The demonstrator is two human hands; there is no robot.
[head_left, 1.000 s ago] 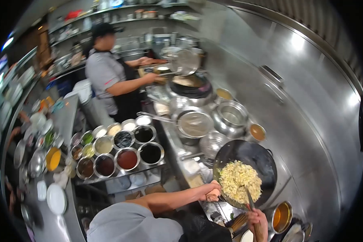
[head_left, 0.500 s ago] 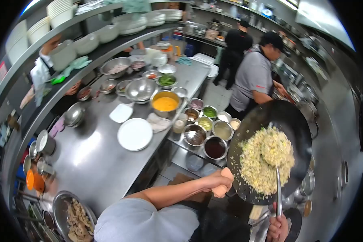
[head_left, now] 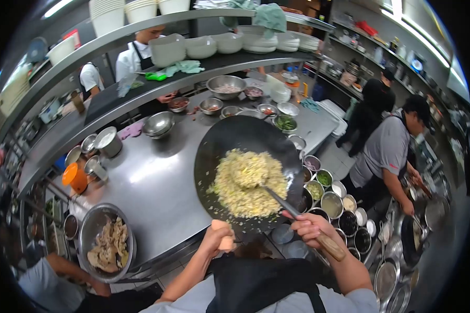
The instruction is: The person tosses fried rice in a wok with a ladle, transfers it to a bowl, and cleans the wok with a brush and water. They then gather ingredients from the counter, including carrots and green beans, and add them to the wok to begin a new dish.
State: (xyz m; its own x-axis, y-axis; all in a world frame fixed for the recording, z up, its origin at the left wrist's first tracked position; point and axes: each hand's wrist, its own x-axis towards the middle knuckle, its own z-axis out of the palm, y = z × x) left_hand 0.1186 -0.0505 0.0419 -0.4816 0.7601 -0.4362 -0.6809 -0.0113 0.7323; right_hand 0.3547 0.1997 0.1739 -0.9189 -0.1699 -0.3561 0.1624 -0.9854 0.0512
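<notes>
A black wok (head_left: 213, 148) is over the near edge of the steel table, tilted toward me. Inside it lies a mound of fried rice (head_left: 230, 195) with bits of egg and green. My left hand (head_left: 212, 241) is closed round the wok's handle with a folded peach-coloured cloth (head_left: 226, 236) in its grip; the handle itself is mostly hidden. My right hand (head_left: 309, 230) grips a long ladle (head_left: 284, 201) with a wooden end. The ladle's bowl rests in the rice and is covered by it.
The steel table (head_left: 156, 190) carries a bowl of cooked meat (head_left: 109, 245), an orange container (head_left: 75, 178) and several metal bowls. Sauce and ingredient pots (head_left: 331, 204) stand at my right. A shelf with white bowls (head_left: 201, 47) crosses above. A co-worker (head_left: 381, 148) works at the right.
My view and body have turned left. The wok has moved from beside the stove side to over the table, with the rice and ladle in it. Both hands keep their hold.
</notes>
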